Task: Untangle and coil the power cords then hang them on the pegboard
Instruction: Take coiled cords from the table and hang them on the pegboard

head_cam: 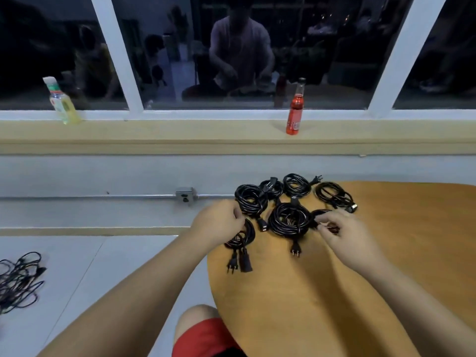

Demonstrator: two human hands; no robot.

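Observation:
Several coiled black power cords lie at the far left end of a wooden table (pixel 347 292). My left hand (pixel 219 225) grips the near-left coil (pixel 242 238), whose two plugs hang toward me. My right hand (pixel 340 233) pinches a small coil (pixel 322 215) that its fingers mostly hide. Between the hands sits the largest coil (pixel 288 220), its plug pointing at me. Further back lie a left coil (pixel 249 199), two middle coils (pixel 296 185) and a right coil (pixel 334 197). No pegboard is in view.
A tangled heap of black cords (pixel 18 282) lies on the floor at the left. A red bottle (pixel 295 112) and a yellow bottle (pixel 61 101) stand on the window ledge. A wall socket (pixel 185 196) sits below the ledge. My knee (pixel 201 328) is by the table's edge.

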